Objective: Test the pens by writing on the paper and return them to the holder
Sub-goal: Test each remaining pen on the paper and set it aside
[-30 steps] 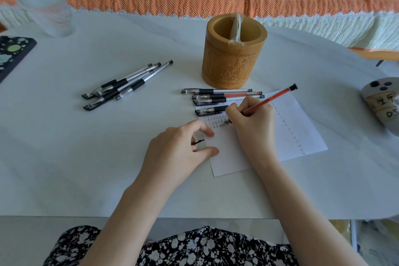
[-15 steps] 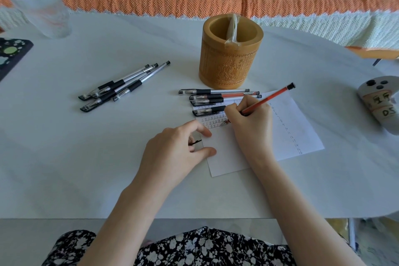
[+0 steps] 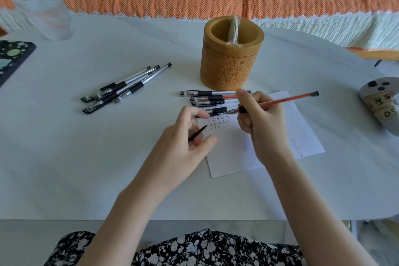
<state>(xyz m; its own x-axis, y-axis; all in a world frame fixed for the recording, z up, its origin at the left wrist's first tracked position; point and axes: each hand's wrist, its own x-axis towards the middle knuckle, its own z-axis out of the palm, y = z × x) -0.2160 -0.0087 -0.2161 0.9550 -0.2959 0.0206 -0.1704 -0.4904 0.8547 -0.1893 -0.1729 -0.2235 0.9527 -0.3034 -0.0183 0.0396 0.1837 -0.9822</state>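
Right hand [image 3: 262, 127]: fingers clenched around a red pen [image 3: 287, 100], gripped near the dark grip section. Pen lies close to horizontal above the paper [image 3: 237, 157], tip pointing left, black end plug out to the right. Tip is lifted clear of the sheet, over the row of pens at the paper's far edge.

Left hand [image 3: 190, 138]: fingers curled around a small clear pen cap [image 3: 197, 133] with a black clip showing between thumb and forefinger. Hand rests at the left edge of the paper.

Paper: white sheet on the white counter [image 3: 86, 157], directly in front of the person. Three short rows of small written marks near its upper left corner; a column of numbers down the right side, partly hidden by the right wrist.

Four capped pens [image 3: 207, 99] lie side by side at the paper's far edge, caps to the left, at least one with a red barrel. A second group of four black pens [image 3: 123, 88] lies well apart to the left, fanned diagonally.

Bamboo pen holder [image 3: 232, 54]: upright, just beyond the near row of pens, carved front. Something wrapped in clear plastic stands inside; I cannot tell what it is.

Frosted glass [image 3: 43, 13] far left; small grey desk calendar [image 3: 382, 106] at right edge.
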